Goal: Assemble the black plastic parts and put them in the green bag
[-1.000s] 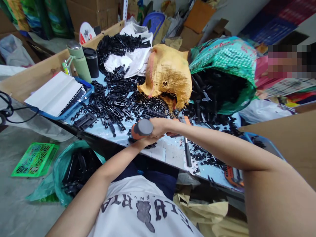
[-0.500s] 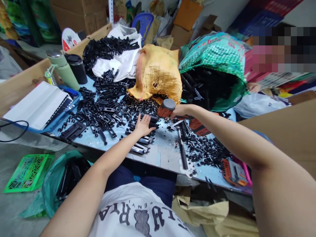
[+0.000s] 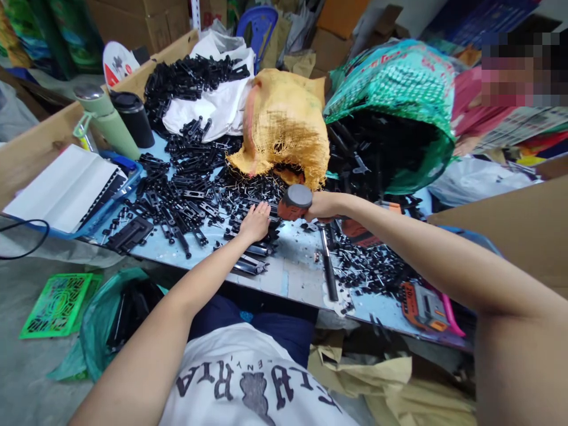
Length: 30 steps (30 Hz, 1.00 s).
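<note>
My right hand is wrapped round the handle of an orange and black cordless drill. The drill's rounded rear end faces me, and its tip is hidden. Just left of it, my left hand lies flat with fingers stretched forward on a row of long black plastic parts. Small screws and black pieces are scattered beyond both hands. A hammer with a dark handle lies on the blue tabletop, nearer to me than the drill.
Black clip-like parts are heaped at left. Behind stand a yellow woven sack and a green sack of black parts. A spare battery sits at front right, near small fasteners. Another person's arm shows at right.
The drill has shifted slightly down and left, closer to my left hand. My left hand's fingers have drawn closer together over the parts. The whole view has shifted a little.
</note>
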Motion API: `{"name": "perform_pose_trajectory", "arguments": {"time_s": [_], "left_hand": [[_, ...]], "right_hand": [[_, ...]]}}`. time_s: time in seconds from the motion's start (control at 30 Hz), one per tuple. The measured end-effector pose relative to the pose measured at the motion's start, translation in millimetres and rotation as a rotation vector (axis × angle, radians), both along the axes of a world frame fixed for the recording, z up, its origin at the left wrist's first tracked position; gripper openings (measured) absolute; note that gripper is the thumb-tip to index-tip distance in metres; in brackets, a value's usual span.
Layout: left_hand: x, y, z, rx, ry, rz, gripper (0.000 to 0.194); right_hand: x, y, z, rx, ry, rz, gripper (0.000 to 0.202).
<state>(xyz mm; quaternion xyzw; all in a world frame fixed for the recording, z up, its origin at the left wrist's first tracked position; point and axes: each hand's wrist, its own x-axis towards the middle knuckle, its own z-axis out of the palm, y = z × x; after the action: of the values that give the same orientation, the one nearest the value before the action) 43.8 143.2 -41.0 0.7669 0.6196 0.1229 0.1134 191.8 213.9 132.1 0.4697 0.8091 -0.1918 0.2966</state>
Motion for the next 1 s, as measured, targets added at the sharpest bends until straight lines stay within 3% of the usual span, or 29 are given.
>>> {"name": "perform_pose_trajectory", "arguments": {"time_s": [0.23, 0.37, 0.53, 0.73, 1.0], "left_hand": [[2.9, -2.2, 10.5, -0.015, -0.012, 0.003, 0.051], [-1.1, -34.2, 21.9, -0.045, -0.052, -0.010, 0.048], [-9.2, -86.7, 13.6, -0.001, -0.052, -0.036, 0.072], [-10.9, -98.8, 7.5, 0.008, -0.070, -0.066, 0.083], [-21.1, -128.9, 7.2, 0.038, -0.015, -0.141, 0.094]], "right_hand": [[-14.2, -17.6, 0.0, -0.048, -0.043, -0.079, 0.015], [-18.7, -26.0, 3.4, -0.013, -0.071, 0.009, 0.015], [-16.4, -41.1, 1.8, -0.042, -0.037, 0.064, 0.016], [-22.1, -50.3, -5.5, -0.045, -0.085, -0.052, 0.023], [-23.4, -85.0, 11.9, 0.035, -0.150, 0.216, 0.024]]}}
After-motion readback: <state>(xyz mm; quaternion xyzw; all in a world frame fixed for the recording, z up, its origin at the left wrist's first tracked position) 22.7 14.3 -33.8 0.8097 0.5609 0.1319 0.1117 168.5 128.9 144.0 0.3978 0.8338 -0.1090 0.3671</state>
